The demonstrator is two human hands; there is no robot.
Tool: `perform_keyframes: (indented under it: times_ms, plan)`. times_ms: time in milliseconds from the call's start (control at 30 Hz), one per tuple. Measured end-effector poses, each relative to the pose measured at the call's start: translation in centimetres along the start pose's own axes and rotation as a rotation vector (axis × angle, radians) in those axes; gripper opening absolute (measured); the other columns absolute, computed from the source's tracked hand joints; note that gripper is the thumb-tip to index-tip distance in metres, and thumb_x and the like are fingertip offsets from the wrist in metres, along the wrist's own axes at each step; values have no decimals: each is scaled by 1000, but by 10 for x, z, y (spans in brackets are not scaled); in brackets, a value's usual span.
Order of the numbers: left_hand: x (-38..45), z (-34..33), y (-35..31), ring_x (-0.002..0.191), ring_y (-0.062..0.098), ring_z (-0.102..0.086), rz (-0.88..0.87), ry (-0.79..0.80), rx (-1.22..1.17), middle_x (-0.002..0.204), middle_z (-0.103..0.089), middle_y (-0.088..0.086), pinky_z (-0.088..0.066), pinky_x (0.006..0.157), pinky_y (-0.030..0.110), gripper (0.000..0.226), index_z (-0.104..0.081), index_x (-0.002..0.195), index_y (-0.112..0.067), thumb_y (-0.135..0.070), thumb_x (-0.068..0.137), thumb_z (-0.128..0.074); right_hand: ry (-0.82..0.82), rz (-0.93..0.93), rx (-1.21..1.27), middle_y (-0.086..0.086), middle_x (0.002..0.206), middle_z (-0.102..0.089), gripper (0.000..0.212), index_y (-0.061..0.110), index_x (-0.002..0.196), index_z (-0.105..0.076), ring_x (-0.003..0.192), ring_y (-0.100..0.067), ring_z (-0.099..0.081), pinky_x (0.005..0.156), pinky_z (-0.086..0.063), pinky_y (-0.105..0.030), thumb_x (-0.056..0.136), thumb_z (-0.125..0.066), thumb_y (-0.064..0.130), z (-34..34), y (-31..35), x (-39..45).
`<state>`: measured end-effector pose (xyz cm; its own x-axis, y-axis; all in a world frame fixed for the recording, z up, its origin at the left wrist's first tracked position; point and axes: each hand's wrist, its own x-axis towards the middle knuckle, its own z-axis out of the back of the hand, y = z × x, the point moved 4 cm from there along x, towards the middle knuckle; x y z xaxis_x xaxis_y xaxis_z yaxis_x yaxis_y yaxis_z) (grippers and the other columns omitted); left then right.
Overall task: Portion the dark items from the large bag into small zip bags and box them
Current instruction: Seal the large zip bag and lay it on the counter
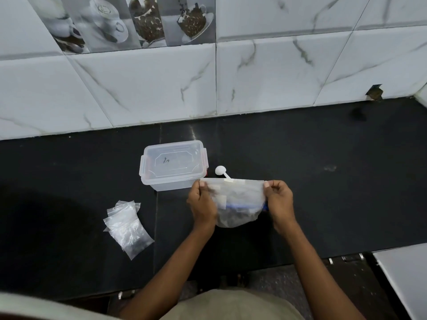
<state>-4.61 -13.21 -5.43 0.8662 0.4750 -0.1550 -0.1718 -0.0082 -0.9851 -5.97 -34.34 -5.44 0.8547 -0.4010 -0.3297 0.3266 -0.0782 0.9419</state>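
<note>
Both hands, the left hand [202, 199] and the right hand [278, 198], pinch the large bag [240, 204] by its top corners, dark items sagging inside. Portioning looks unstarted: small zip bags [127, 225] lie left of the fingers on open surface [323, 204], lidded box [173, 166] just beyond.

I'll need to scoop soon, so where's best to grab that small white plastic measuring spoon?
Pinch the small white plastic measuring spoon by its flat handle, from the right: its bowl points toward the clear lidded box, and the large bag covers its tip.
</note>
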Motion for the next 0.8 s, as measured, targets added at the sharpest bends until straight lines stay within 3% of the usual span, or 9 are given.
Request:
perform_keyframes:
  times_ms: [167,267,367,433,500,633,800]
  plan:
    - [-5,4,-8,63,6,-49,-42,-152,147,69,-54,-6,-37,65,30,33,-54,79,-6,-17,107,-40,-34,126,-105,-9,80,-62,38,11,84,-54,67,-19,-59,56,-54,-35,100,-57,45,-1,-1,-11]
    - [-7,6,-10,65,13,-49,-53,-230,172,73,-55,-1,-33,65,28,31,-56,84,-5,-16,108,-40,85,128,-52,-12,99,-62,44,13,79,-60,83,-29,-65,69,-59,-47,96,-58,54,-6,-2,-13]
    - [-8,7,-9,71,22,-52,-64,-291,175,80,-58,4,-37,67,30,31,-58,89,1,-16,108,-40,57,191,-70,-7,111,-57,25,20,89,-63,95,-25,-64,76,-59,-45,96,-64,44,-1,2,-15]
    - [-9,8,-11,74,24,-53,-70,-319,176,81,-58,5,-38,69,31,32,-59,91,3,-16,108,-40,-4,262,-78,-7,106,-57,19,19,88,-62,89,-18,-61,80,-55,-41,96,-67,35,5,7,-17]
    - [-10,7,-13,75,24,-53,-68,-335,181,83,-58,6,-37,69,30,32,-60,93,3,-16,108,-40,51,305,-95,-11,97,-62,22,13,86,-65,83,-20,-60,78,-52,-37,95,-68,33,6,9,-20]
    - [-11,4,-12,75,24,-53,-74,-342,179,83,-58,6,-36,68,30,32,-59,92,4,-16,108,-40,326,114,-7,-12,96,-74,19,5,97,-67,87,-32,-71,71,-56,-43,97,-65,24,-6,4,-26]
    - [-8,5,-13,73,24,-52,-99,-348,208,80,-59,8,-30,64,28,33,-59,90,4,-17,108,-41,441,-67,94,-18,88,-73,17,0,93,-69,69,-24,-68,52,-56,-30,92,-71,17,-10,3,-32]
